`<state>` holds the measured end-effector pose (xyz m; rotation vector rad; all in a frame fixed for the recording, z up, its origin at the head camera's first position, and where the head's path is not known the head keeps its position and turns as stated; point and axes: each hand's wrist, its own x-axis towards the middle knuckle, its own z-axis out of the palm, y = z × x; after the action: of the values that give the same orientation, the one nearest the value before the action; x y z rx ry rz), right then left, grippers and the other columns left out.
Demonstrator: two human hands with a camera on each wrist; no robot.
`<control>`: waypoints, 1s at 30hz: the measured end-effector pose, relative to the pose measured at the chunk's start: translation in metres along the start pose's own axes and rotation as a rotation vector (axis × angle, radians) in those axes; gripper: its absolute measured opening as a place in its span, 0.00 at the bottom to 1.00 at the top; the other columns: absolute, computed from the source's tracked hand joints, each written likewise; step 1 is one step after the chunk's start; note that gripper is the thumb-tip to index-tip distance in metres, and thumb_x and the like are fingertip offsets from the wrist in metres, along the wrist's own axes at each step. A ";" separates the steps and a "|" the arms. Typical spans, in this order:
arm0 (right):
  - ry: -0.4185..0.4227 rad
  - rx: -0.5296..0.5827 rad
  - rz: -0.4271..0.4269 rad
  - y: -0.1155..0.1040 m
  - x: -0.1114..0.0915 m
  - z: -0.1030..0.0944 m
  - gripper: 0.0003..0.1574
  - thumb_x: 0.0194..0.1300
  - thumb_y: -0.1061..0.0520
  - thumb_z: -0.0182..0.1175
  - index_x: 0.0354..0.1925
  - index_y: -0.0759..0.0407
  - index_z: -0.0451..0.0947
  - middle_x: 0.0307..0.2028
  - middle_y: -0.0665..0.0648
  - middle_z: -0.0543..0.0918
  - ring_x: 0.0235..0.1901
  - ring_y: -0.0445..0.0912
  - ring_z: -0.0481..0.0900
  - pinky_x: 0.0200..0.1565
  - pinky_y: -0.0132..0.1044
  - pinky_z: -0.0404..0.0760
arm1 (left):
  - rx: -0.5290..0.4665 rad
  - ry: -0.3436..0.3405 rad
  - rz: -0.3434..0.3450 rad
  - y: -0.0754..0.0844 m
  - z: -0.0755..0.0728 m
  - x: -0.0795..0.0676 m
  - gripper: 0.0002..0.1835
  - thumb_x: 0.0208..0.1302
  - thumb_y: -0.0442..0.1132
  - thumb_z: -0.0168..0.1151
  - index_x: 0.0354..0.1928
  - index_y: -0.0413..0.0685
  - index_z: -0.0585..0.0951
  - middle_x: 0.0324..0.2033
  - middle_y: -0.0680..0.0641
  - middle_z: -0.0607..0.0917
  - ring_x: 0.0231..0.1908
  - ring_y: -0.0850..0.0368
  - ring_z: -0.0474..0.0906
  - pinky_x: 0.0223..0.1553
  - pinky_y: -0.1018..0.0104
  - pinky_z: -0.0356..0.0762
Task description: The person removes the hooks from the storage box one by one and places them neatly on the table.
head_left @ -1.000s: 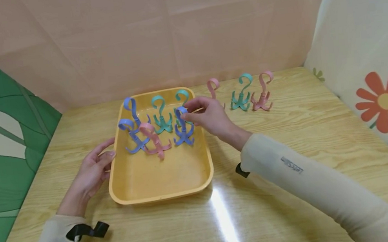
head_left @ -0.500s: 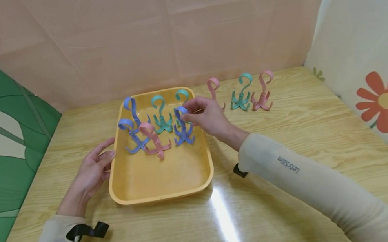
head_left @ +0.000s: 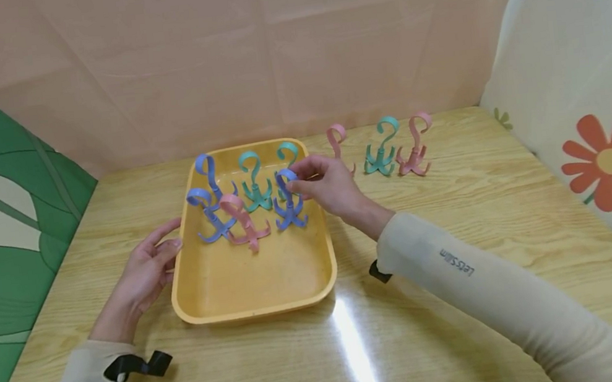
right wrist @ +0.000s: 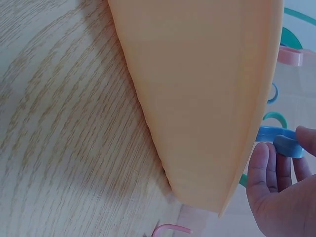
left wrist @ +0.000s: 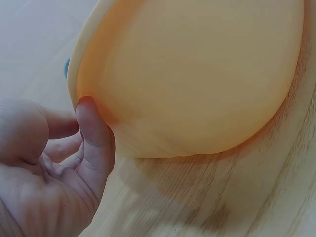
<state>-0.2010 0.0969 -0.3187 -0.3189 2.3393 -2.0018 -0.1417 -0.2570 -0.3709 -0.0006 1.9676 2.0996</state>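
My right hand (head_left: 334, 189) pinches the curled top of a blue claw-hook hanger (head_left: 289, 212) between thumb and fingertips. This hanger stands upright inside the yellow tray (head_left: 257, 313), at its right side. In the right wrist view the fingers (right wrist: 258, 165) reach over the tray's rim to the blue curl (right wrist: 289, 145). My left hand (head_left: 148, 266) holds the tray's left rim; the left wrist view has thumb and finger meeting at the edge. Also in the tray are two more blue hangers (head_left: 214, 219), a pink one (head_left: 248, 231) and two green ones (head_left: 256, 196).
On the wooden table (head_left: 454, 213), right of the tray, stand a green hanger (head_left: 380, 158) and a pink hanger (head_left: 413, 158). Another pink hanger (head_left: 336, 138) is partly hidden behind my right hand. A pinkish cloth (head_left: 270, 64) closes off the back.
Across the last second my right forearm has shifted slightly, and the pinched blue hanger has barely moved. The left hand, the tray and the other hangers look the same.
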 end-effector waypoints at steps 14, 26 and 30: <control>-0.003 0.012 0.014 -0.004 -0.004 -0.002 0.13 0.63 0.65 0.70 0.47 0.65 0.82 0.42 0.58 0.85 0.39 0.49 0.83 0.46 0.49 0.85 | -0.007 -0.014 0.018 0.000 0.001 0.000 0.34 0.78 0.40 0.54 0.79 0.45 0.54 0.42 0.50 0.84 0.38 0.57 0.86 0.33 0.65 0.85; -0.033 0.036 0.028 -0.007 -0.010 -0.010 0.16 0.65 0.66 0.68 0.51 0.66 0.82 0.46 0.61 0.84 0.43 0.50 0.83 0.46 0.43 0.85 | -0.013 -0.009 0.009 0.000 0.002 -0.001 0.33 0.77 0.40 0.54 0.78 0.46 0.55 0.41 0.51 0.84 0.37 0.58 0.86 0.33 0.65 0.85; -0.035 0.033 0.026 -0.010 -0.013 -0.013 0.15 0.65 0.66 0.68 0.51 0.65 0.82 0.46 0.60 0.85 0.44 0.50 0.84 0.48 0.47 0.84 | -0.011 -0.007 0.009 0.000 0.001 -0.001 0.33 0.78 0.40 0.54 0.78 0.46 0.56 0.41 0.51 0.84 0.37 0.58 0.86 0.33 0.65 0.85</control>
<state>-0.1892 0.1104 -0.3081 -0.3170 2.2758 -2.0040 -0.1406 -0.2562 -0.3707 0.0133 1.9558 2.1135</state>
